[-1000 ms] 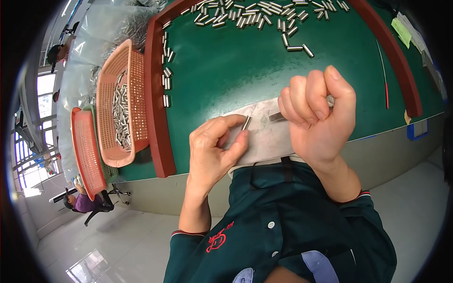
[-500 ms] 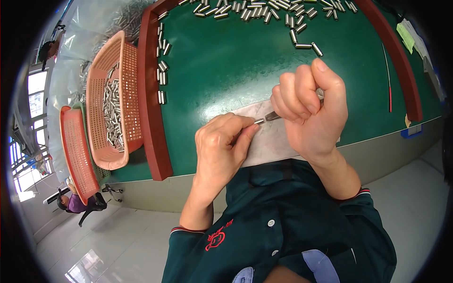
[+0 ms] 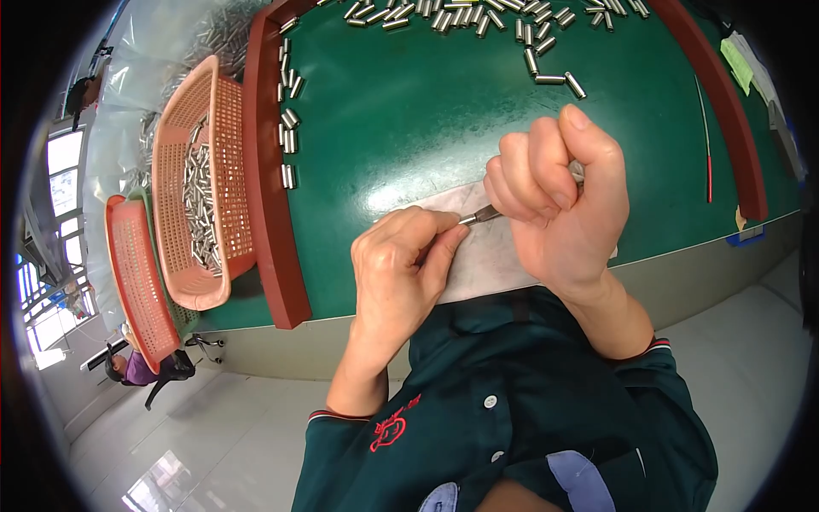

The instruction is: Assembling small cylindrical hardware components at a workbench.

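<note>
My left hand (image 3: 401,252) pinches a short shiny metal cylinder (image 3: 467,220) between thumb and forefinger. Closed in a fist, my right hand (image 3: 563,196) grips a hand tool with a dark, tapered metal end (image 3: 485,213); most of the tool is hidden by the fingers. The tool's tip meets the right end of the cylinder; whether it goes inside I cannot tell. Both hands are over a pale flat sheet (image 3: 482,273) at the table's near edge.
Loose metal cylinders (image 3: 461,17) lie at the far side of the green table (image 3: 384,111), several more along the left red rail (image 3: 271,213). A pink basket (image 3: 232,162) of cylinders stands left. At right are a thin red-handled rod (image 3: 708,175) and another red rail (image 3: 725,94).
The tool in my right hand has moved left, closing the small gap to the cylinder's end. My left hand has stayed nearly in place, still pinching the cylinder.
</note>
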`<state>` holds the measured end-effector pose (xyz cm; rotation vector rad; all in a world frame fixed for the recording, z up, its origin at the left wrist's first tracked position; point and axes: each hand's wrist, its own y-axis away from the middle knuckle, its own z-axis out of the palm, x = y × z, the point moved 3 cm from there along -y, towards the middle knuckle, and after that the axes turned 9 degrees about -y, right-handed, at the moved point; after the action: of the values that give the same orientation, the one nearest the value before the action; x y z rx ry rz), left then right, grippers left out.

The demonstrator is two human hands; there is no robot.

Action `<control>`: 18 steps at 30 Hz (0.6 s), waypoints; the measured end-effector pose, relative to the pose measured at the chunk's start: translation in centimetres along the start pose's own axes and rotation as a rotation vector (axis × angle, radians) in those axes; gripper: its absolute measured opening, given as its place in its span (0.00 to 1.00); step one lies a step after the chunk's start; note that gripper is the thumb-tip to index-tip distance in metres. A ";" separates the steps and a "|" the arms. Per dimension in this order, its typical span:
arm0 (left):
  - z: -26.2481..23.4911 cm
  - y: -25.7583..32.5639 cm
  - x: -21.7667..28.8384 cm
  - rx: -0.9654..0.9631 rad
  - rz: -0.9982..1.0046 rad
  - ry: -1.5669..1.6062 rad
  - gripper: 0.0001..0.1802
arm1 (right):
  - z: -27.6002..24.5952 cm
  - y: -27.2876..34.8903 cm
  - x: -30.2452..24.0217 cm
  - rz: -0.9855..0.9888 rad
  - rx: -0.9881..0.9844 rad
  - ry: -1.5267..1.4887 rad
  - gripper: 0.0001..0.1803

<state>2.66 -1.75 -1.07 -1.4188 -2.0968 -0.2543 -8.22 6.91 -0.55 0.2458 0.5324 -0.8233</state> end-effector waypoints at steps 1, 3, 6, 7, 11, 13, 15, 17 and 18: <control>0.0 0.0 0.0 0.001 -0.001 -0.001 0.05 | 0.0 0.0 0.0 0.000 -0.003 -0.003 0.24; 0.0 0.0 0.0 0.005 -0.001 0.000 0.05 | 0.0 0.0 0.0 -0.002 -0.002 -0.008 0.24; 0.1 0.0 0.0 0.012 -0.003 0.004 0.05 | 0.0 0.0 0.0 -0.001 -0.006 -0.008 0.24; 0.1 0.0 0.0 0.016 -0.003 0.006 0.05 | 0.0 0.0 0.1 0.000 -0.011 -0.002 0.24; 0.2 0.1 -0.1 0.014 -0.009 0.005 0.05 | 0.1 0.1 0.1 -0.006 -0.004 0.012 0.24; 0.2 0.0 -0.1 0.016 -0.006 0.007 0.05 | 0.1 0.1 0.1 -0.015 0.003 0.010 0.24; 0.2 0.0 -0.1 0.016 -0.004 0.013 0.05 | 0.1 0.1 0.1 -0.013 -0.008 0.029 0.24; 0.2 -0.1 -0.1 0.014 -0.002 0.022 0.05 | 0.1 0.2 0.2 -0.011 -0.016 0.050 0.24; 0.3 -0.1 -0.1 0.009 -0.005 0.045 0.05 | 0.2 0.3 0.3 -0.020 -0.042 0.076 0.25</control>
<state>2.49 -1.77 -1.33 -1.3907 -2.0630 -0.2757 -7.82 6.84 -0.57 0.2342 0.6238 -0.8242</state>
